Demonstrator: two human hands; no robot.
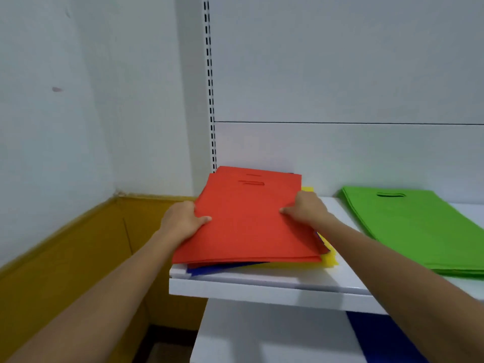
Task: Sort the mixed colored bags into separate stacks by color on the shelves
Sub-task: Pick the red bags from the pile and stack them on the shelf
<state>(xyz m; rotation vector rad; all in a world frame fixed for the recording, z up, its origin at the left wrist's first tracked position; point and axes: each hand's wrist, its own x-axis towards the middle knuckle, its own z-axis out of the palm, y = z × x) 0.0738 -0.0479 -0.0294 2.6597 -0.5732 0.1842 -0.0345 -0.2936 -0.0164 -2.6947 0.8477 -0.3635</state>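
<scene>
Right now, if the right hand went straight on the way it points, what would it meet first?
The red bags: the right hand pinches their right edge and points across them. Past the stack, probably the white back panel, though depth is unclear.

White shelf (262,282) under mixed pile (248,226), green stack (419,226)

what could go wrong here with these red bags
1. The left hand and right hand grip the red bags only at the side edges, so the stack may sag and fan out.
2. The blue bags and yellow bags beneath poke out near the shelf front; lifting the red ones could drag them off.
</scene>
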